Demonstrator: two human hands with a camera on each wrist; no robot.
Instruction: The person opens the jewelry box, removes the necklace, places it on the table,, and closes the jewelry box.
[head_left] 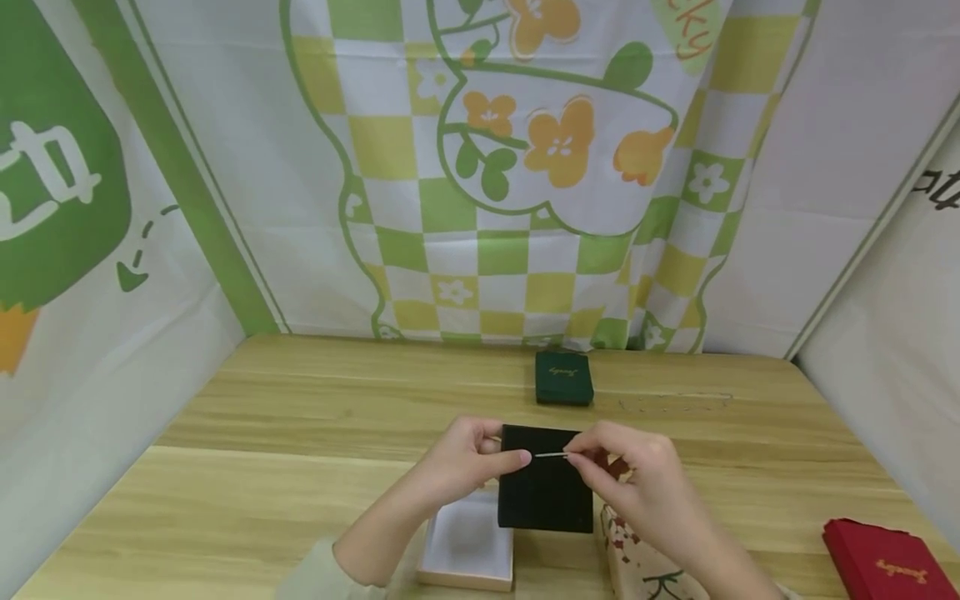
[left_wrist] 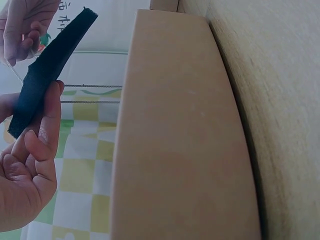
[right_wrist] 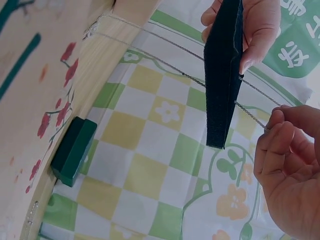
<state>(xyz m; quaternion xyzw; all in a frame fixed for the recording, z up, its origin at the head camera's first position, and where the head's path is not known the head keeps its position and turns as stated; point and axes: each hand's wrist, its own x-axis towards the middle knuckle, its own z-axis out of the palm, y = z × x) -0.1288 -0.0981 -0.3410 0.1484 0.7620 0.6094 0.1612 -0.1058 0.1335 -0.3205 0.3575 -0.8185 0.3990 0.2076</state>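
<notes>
My left hand (head_left: 463, 467) grips a thin black pad (head_left: 543, 500) at its left edge, with the thumb on its front. A silver chain (right_wrist: 160, 38) runs through the pad in two strands, seen in the right wrist view. My right hand (head_left: 645, 479) pinches the end of the chain in front of the pad, between thumb and fingertips. Behind the pad both strands trail away and meet at a small bunched end. Below the pad lies an open box (head_left: 468, 542) with a white inside, partly covered by the pad and left hand.
A beige box with red flowers (head_left: 626, 554) lies under my right forearm. A dark green box (head_left: 564, 379) stands at the back, another thin chain (head_left: 675, 406) lies to its right, and a red box (head_left: 885, 562) is at the right front. Printed cloth hangs behind the table.
</notes>
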